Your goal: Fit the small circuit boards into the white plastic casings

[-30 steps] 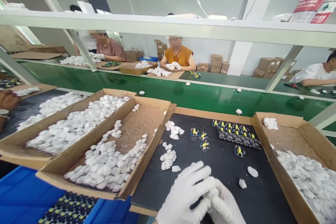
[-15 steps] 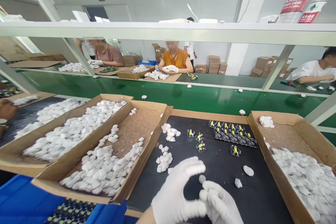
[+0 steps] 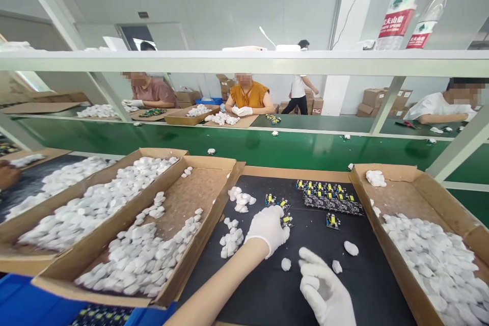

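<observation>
My left hand (image 3: 268,230), in a white glove, reaches forward over the black mat (image 3: 267,293). Its thumb and fingers close around a small circuit board (image 3: 287,220) with a yellow part on top. Two more such boards, one a loose circuit board (image 3: 270,198), lie just beyond the fingers. My right hand (image 3: 324,285), also gloved, hovers near the front of the mat, fingers loosely bent and apart, holding nothing. A small white wrapped lump (image 3: 286,264) lies between the hands. To the right of it are an oval white piece (image 3: 351,248) and a smaller white piece (image 3: 336,267).
Rows of circuit boards (image 3: 332,201) sit at the mat's back right. White clumps (image 3: 231,241) lie at its left. Cardboard trays of white pieces flank it, a left tray (image 3: 206,175) and a right tray (image 3: 451,191). Behind runs a green conveyor (image 3: 244,145) under a shelf (image 3: 214,63); co-workers sit beyond.
My left hand has moved forward from beside my right hand to the circuit boards. My right hand has loosened its fingers. The camera view has shifted slightly, and a person behind has walked right.
</observation>
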The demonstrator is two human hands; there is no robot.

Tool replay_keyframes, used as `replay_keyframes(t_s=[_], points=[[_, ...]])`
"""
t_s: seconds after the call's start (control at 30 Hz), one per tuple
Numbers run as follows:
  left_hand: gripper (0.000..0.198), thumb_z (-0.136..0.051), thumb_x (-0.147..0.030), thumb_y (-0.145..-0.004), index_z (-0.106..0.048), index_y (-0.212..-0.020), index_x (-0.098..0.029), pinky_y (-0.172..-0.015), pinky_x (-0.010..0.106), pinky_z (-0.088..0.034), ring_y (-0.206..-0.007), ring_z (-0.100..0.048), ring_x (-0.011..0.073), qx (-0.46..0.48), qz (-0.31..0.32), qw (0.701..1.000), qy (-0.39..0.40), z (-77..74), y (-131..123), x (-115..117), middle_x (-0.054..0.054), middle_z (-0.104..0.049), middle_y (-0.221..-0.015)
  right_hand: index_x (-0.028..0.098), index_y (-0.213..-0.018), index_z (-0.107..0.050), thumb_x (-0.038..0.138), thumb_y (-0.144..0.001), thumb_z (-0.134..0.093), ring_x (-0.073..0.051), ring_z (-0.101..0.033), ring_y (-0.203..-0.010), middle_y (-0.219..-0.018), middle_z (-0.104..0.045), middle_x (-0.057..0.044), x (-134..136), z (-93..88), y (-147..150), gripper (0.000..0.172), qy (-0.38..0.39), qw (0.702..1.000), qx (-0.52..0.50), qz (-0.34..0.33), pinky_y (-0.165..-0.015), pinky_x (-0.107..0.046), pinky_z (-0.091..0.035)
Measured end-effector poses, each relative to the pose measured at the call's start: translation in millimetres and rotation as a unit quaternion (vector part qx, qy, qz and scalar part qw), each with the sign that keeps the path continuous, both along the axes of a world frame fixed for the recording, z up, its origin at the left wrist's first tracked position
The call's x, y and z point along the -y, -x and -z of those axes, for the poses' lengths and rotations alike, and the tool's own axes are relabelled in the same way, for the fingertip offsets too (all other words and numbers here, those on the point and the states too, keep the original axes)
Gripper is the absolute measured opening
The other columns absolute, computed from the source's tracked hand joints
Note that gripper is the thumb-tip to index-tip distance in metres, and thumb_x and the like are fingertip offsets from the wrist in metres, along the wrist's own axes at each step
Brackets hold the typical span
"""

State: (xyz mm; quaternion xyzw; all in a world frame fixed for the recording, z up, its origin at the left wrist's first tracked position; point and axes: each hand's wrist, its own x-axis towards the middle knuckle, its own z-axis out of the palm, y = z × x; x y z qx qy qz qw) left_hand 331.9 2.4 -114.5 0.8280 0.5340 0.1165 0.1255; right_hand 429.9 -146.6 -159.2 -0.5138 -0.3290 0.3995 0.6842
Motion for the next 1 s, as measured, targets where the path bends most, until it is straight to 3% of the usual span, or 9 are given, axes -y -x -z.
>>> replay_keyframes(t_s=[0.2,0.37,0.43,0.53,0.6,0.7,0.77,0.9,1.0], points=[[0.022,-0.060,-0.021,-0.068,-0.055,-0.089,-0.020,-0.081,0.037,-0.049,-0.089,-0.061,0.0228,0.110,0.045,0.989,-0.082,-3.9,18,56,0.005,-0.063,-0.092,0.023,-0.098,-0.068,0.042,-0.071,-0.075,-0.033,-0.047,-0.126,-0.140,-0.048,-0.016,-9,4.0,-21,0.034,0.020,0.998,0.053,-0.035,-0.105,-0.048,-0.037],[0.017,-0.063,-0.025,-0.074,-0.050,-0.084,-0.019,-0.066,0.035,-0.051,-0.074,-0.061,0.0213,0.270,0.091,0.906,-0.312,-1.2,22,90,0.006,-0.062,-0.081,0.026,-0.136,-0.041,0.051,-0.070,-0.073,-0.027,-0.047,-0.126,-0.134,-0.054,-0.013,-12,-16.6,-7,0.077,0.002,0.994,-0.019,-0.103,-0.106,-0.042,-0.038],[0.016,-0.062,-0.026,-0.077,-0.051,-0.086,-0.019,-0.067,0.035,-0.052,-0.077,-0.063,0.0211,0.284,0.089,0.884,-0.360,-2.3,23,93,0.007,-0.064,-0.084,0.023,-0.131,-0.048,0.053,-0.067,-0.074,-0.028,-0.053,-0.118,-0.125,-0.060,-0.013,-11,-26.0,2,0.075,0.007,0.988,-0.051,-0.144,-0.104,-0.041,-0.039],[0.010,-0.058,-0.026,-0.079,-0.051,-0.083,-0.020,-0.069,0.035,-0.053,-0.077,-0.064,0.0205,0.294,0.068,0.868,-0.395,1.0,24,95,0.006,-0.065,-0.083,0.018,-0.106,-0.066,0.052,-0.067,-0.074,-0.026,-0.061,-0.095,-0.099,-0.068,-0.009,-9,-37.9,13,0.052,-0.002,0.973,-0.113,-0.203,-0.093,-0.040,-0.045],[0.009,-0.059,-0.023,-0.078,-0.050,-0.079,-0.021,-0.071,0.036,-0.054,-0.079,-0.065,0.0209,0.293,0.054,0.866,-0.402,8.4,25,97,0.006,-0.065,-0.084,0.017,-0.093,-0.068,0.051,-0.067,-0.073,-0.022,-0.061,-0.080,-0.083,-0.066,-0.006,-9,-43.1,18,0.043,-0.008,0.964,-0.141,-0.227,-0.083,-0.038,-0.047],[0.019,-0.066,-0.022,-0.072,-0.050,-0.082,-0.021,-0.075,0.036,-0.057,-0.088,-0.067,0.0230,0.301,0.064,0.883,-0.355,21.3,33,103,0.009,-0.066,-0.095,0.016,-0.086,-0.067,0.049,-0.066,-0.075,-0.018,-0.056,-0.071,-0.073,-0.062,-0.003,-8,-44.4,19,0.040,0.003,0.965,-0.145,-0.219,-0.074,-0.032,-0.045],[0.030,-0.070,-0.026,-0.070,-0.053,-0.094,-0.020,-0.080,0.037,-0.057,-0.098,-0.066,0.0256,0.330,0.078,0.899,-0.276,24.6,42,107,0.013,-0.064,-0.108,0.015,-0.082,-0.066,0.048,-0.064,-0.077,-0.015,-0.052,-0.067,-0.069,-0.059,-0.001,-9,-41.9,17,0.039,0.019,0.969,-0.136,-0.206,-0.069,-0.028,-0.042],[0.061,-0.069,-0.036,-0.074,-0.047,-0.129,-0.020,-0.096,0.044,-0.049,-0.124,-0.051,0.0319,0.384,0.139,0.911,-0.054,10.2,60,103,0.018,-0.052,-0.133,0.015,-0.073,-0.063,0.046,-0.060,-0.078,-0.011,-0.045,-0.058,-0.062,-0.054,0.002,-11,-42.0,16,0.037,0.044,0.973,-0.073,-0.213,-0.060,-0.025,-0.040],[0.039,-0.065,-0.039,-0.078,-0.063,-0.115,-0.024,-0.099,0.043,-0.047,-0.119,-0.056,0.0295,0.395,0.203,0.891,0.100,-5.4,66,94,0.012,-0.060,-0.127,0.017,-0.082,-0.065,0.034,-0.064,-0.075,-0.019,-0.058,-0.073,-0.078,-0.065,-0.004,-11,-52.3,19,0.027,0.040,0.966,0.032,-0.254,-0.076,-0.031,-0.046]])
